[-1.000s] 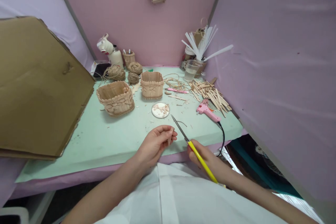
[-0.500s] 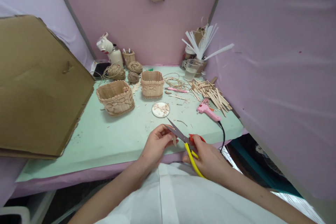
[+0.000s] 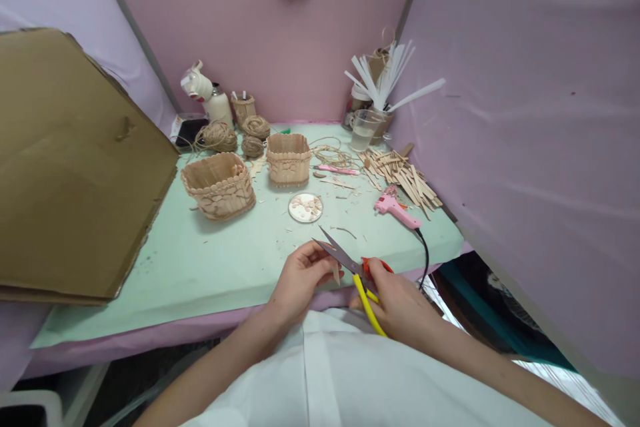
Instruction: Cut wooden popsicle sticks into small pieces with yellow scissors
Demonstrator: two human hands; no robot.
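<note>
My left hand (image 3: 299, 279) is closed in a pinch on a small wooden stick piece (image 3: 337, 273) at the front edge of the green table (image 3: 210, 260). My right hand (image 3: 397, 299) grips yellow-handled scissors (image 3: 350, 267) with a red part near the pivot. Their blades are spread apart around the stick piece, pointing up and to the left. Both hands hover just over the table's near edge.
Two stick-built baskets (image 3: 220, 185) (image 3: 289, 158) stand mid-table, with a small round dish (image 3: 305, 207), a pink glue gun (image 3: 397, 210) and its black cord, a pile of wooden sticks (image 3: 403, 177), twine balls (image 3: 217, 137) and a cup (image 3: 363, 129). Cardboard (image 3: 75, 167) leans at left.
The right hand turned the scissors from edge-on to flat and brought them left to the stick piece; the blades now show spread apart. The left hand stayed nearly still.
</note>
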